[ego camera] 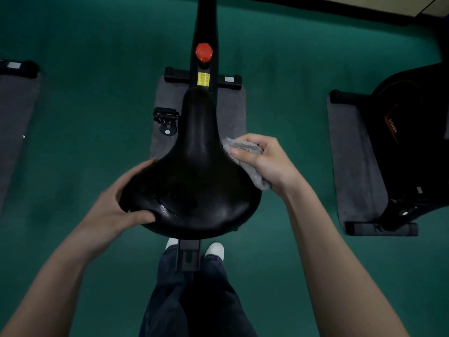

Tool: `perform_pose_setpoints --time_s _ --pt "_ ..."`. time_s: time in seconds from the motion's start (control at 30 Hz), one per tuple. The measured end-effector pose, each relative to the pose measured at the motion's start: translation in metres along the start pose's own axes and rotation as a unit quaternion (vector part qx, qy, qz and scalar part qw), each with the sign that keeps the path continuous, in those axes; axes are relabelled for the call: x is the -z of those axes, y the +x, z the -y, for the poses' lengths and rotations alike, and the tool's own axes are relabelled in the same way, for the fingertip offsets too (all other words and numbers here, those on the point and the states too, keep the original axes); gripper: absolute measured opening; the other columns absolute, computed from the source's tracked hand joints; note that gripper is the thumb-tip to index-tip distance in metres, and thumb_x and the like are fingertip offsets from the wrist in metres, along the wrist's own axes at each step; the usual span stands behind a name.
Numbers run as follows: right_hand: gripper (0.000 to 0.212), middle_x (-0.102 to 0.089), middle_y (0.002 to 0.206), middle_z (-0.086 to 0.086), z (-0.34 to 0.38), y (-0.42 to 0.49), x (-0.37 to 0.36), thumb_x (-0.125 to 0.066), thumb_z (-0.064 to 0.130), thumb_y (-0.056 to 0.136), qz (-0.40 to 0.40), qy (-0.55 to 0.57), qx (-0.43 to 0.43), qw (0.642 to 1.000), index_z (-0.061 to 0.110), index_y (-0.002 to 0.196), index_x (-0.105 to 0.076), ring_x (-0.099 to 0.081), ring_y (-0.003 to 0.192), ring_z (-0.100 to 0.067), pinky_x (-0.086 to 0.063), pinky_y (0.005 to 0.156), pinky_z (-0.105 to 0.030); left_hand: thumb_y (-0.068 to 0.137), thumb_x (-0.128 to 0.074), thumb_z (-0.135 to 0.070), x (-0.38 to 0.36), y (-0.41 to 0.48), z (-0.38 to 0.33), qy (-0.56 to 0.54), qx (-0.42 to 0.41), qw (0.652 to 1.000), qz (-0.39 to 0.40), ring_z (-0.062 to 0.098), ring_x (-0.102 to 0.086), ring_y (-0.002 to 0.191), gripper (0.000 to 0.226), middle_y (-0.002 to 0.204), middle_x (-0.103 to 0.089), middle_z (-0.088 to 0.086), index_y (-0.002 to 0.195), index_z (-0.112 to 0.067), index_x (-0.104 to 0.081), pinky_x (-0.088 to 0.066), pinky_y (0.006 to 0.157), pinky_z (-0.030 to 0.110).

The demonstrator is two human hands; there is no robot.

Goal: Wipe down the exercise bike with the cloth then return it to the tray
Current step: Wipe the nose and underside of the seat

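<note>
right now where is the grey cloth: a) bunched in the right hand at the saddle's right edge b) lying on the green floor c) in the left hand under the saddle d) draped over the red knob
A: the right hand grips the grey cloth against the right side of the saddle, while the left hand holds the saddle's left edge.

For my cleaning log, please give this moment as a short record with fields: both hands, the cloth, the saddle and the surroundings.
left hand: grips the left rear edge of the saddle, thumb on top
right hand: holds the cloth against the saddle's right side
cloth: grey, fluffy, bunched
saddle: black, glossy
red knob: on the frame ahead of the saddle
floor: green carpet
mat: grey, below the saddle
</note>
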State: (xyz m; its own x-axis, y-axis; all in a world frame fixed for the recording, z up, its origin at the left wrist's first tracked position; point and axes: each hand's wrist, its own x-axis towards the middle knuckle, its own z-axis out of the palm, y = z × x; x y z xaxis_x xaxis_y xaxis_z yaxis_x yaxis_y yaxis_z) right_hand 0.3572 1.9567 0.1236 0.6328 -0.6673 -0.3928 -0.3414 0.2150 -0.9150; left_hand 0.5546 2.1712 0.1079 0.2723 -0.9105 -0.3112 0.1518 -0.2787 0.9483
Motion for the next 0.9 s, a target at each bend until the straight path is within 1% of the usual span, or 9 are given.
perform_pose_setpoints --time_s 0.13,0.27,0.37,0.47,0.57,0.63,0.67,0.8,0.9 --pt "0.008 -0.072 0.073 -0.002 -0.019 -0.013 0.012 -0.066 0.006 0.087 -0.018 0.092 -0.047 0.994 0.012 0.086 -0.071 -0.068 0.065 -0.014 -0.052 0.056 -0.021 0.037 -0.089 -0.059 0.000 0.000 0.000 -0.007 -0.005 1.000 -0.001 0.009 -0.055 0.122 0.099 0.133 -0.058 -0.008 0.127 -0.032 -0.057 -0.046 0.095 0.017" --pt "0.016 -0.073 0.083 -0.013 -0.037 -0.013 0.008 -0.065 0.008 0.086 -0.036 0.242 -0.119 0.962 0.002 0.100 -0.069 -0.070 0.069 -0.020 -0.057 0.060 -0.026 0.037 -0.089 -0.058 -0.002 0.000 -0.001 -0.014 -0.005 1.000 -0.002 0.011 -0.055 0.122 0.101 0.133 -0.058 -0.006 0.128 -0.029 -0.056 -0.046 0.096 0.019" --pt "0.023 -0.072 0.094 -0.017 -0.053 -0.022 0.000 -0.066 0.010 0.083 -0.061 0.351 -0.131 0.925 0.002 0.104 -0.069 -0.071 0.080 -0.024 -0.058 0.071 -0.030 0.036 -0.089 -0.058 -0.004 -0.001 -0.001 -0.019 -0.005 1.000 -0.005 0.012 -0.054 0.124 0.103 0.134 -0.058 -0.006 0.128 -0.027 -0.055 -0.046 0.098 0.021" --pt "0.027 -0.069 0.102 -0.019 -0.068 -0.035 -0.019 -0.057 0.006 0.091 -0.126 0.450 -0.132 0.874 -0.003 0.116 -0.062 -0.068 0.088 -0.026 -0.056 0.085 -0.033 0.036 -0.088 -0.059 -0.004 -0.001 0.000 -0.019 -0.004 1.000 -0.010 0.015 -0.052 0.126 0.108 0.136 -0.056 -0.005 0.131 -0.023 -0.052 -0.043 0.103 0.027" --pt "0.023 -0.068 0.096 -0.013 -0.075 -0.053 -0.041 -0.053 0.005 0.094 -0.204 0.526 -0.116 0.817 0.001 0.115 -0.062 -0.068 0.084 -0.020 -0.057 0.075 -0.029 0.037 -0.089 -0.058 -0.004 -0.001 0.002 -0.023 -0.002 1.000 -0.007 0.017 -0.051 0.127 0.108 0.137 -0.055 -0.003 0.132 -0.024 -0.052 -0.042 0.104 0.028" --pt "0.017 -0.071 0.097 -0.011 -0.076 -0.068 -0.049 -0.057 0.006 0.092 -0.255 0.520 -0.084 0.811 0.004 0.104 -0.069 -0.069 0.088 -0.021 -0.057 0.073 -0.029 0.037 -0.089 -0.057 -0.003 -0.001 0.004 -0.026 -0.004 1.000 -0.009 0.017 -0.051 0.127 0.105 0.138 -0.055 -0.003 0.131 -0.025 -0.053 -0.042 0.103 0.027" --pt "0.015 -0.071 0.098 -0.012 -0.074 -0.074 -0.050 -0.058 0.006 0.091 -0.282 0.491 -0.065 0.822 0.006 0.100 -0.071 -0.069 0.091 -0.023 -0.057 0.075 -0.030 0.038 -0.089 -0.057 -0.002 -0.001 0.005 -0.027 -0.004 1.000 -0.009 0.017 -0.051 0.127 0.105 0.138 -0.054 -0.003 0.131 -0.025 -0.053 -0.042 0.103 0.027" --pt "0.008 -0.066 0.092 -0.013 -0.055 -0.077 -0.043 -0.061 0.002 0.090 -0.357 0.261 0.017 0.897 0.006 0.093 -0.067 -0.061 0.089 -0.026 -0.051 0.087 -0.042 0.037 -0.089 -0.058 0.000 -0.001 0.008 -0.021 -0.001 1.000 -0.015 0.018 -0.051 0.127 0.104 0.137 -0.055 -0.001 0.130 -0.026 -0.054 -0.042 0.104 0.030" --pt "0.010 -0.067 0.088 -0.006 -0.042 -0.082 -0.048 -0.063 0.001 0.089 -0.385 0.143 0.074 0.909 0.009 0.091 -0.067 -0.063 0.086 -0.015 -0.051 0.082 -0.031 0.037 -0.089 -0.058 -0.001 -0.001 0.008 -0.024 -0.003 1.000 -0.016 0.017 -0.052 0.126 0.104 0.136 -0.056 -0.001 0.130 -0.025 -0.054 -0.043 0.103 0.026"
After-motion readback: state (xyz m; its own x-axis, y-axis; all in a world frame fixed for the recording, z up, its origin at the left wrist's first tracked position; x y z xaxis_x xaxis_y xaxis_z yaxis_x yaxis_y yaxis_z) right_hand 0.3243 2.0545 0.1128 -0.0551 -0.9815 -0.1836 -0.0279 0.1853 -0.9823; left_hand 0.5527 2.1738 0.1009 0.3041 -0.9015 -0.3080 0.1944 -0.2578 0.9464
